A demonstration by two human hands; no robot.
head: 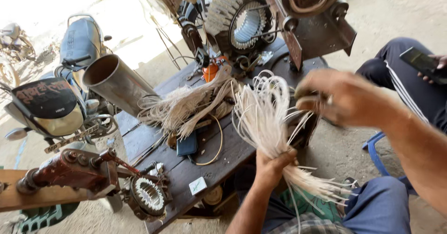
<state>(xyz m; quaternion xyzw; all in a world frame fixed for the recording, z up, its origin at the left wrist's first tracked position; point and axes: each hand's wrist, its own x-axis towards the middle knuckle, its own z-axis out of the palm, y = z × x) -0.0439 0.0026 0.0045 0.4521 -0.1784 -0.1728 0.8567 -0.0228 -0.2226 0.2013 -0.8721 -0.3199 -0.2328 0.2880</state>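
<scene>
Bare concrete floor [409, 15], sunlit at eleven o'clock; a parked motorcycle [70, 80] stands beside the dark wooden worktop [153, 141].

Left of the fingers [279, 157] a second strip bundle [186, 106] lies on the worktop [186, 168]; the stator [244, 22] stands behind, the motorcycle [56, 94] far left.

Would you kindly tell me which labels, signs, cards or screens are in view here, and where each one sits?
Small card: near edge of the dark wooden table, white, rectangular, green mark.
Number plate: front of the parked motorbike, pale narrow strip, tilted.
Phone: in another person's hand, far right, dark screen.
</scene>
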